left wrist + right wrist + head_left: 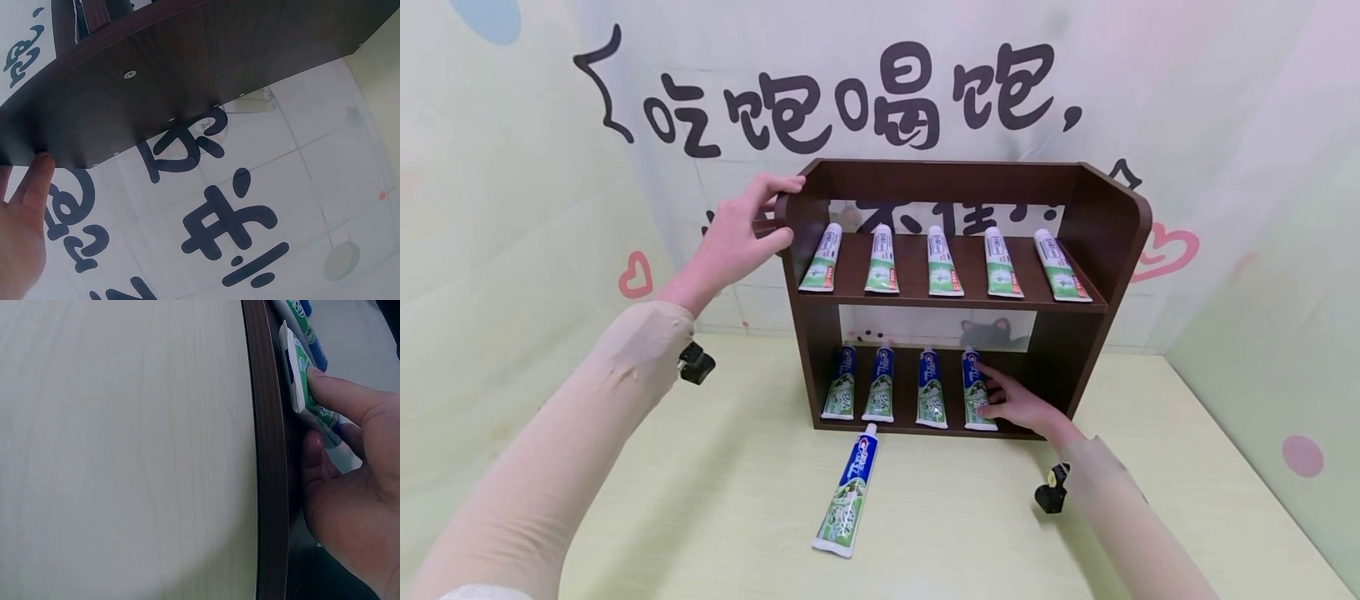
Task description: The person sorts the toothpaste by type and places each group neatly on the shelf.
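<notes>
A dark brown two-tier shelf (925,305) stands on the table. My left hand (741,229) holds the upper edge of its left side panel; in the left wrist view part of that hand (25,225) shows against the panel (187,56). On the lower tier, my right hand (1018,404) grips the rightmost blue-and-green toothpaste tube (973,379). Seen from the right wrist, the thumb lies on the face of this tube (303,372), with fingers at its side. Another blue-and-green toothpaste tube (847,492) lies on the table before the shelf, cap toward it.
Several white-and-green toothpaste tubes (942,262) lean in a row on the upper tier. Left of my right hand, more blue-and-green tubes (881,383) line the lower tier. The pale wooden table (730,467) meets a printed wall (625,183) behind the shelf.
</notes>
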### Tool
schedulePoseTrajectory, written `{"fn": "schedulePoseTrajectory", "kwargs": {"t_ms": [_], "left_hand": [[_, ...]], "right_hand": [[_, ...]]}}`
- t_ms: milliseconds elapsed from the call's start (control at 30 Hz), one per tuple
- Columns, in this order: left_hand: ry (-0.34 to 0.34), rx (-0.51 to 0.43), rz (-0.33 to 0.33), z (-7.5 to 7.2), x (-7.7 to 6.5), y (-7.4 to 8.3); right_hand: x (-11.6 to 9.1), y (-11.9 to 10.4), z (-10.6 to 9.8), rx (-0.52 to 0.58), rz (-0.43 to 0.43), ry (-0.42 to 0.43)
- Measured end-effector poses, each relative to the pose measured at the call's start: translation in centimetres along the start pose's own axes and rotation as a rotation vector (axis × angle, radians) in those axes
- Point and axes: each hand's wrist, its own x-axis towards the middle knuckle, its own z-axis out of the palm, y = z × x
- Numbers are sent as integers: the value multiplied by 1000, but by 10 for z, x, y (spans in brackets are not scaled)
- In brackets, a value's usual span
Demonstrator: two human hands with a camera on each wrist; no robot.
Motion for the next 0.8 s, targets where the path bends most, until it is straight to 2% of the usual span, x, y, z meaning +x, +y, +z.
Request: {"fn": "schedulePoseTrajectory", "kwargs": {"t_ms": [300, 800], "left_hand": [[0, -5, -1, 0, 0, 0], [2, -5, 0, 0, 0, 0]], "right_hand": [[-4, -6, 1, 10, -6, 5], [-3, -1, 2, 11, 7, 6]]}}
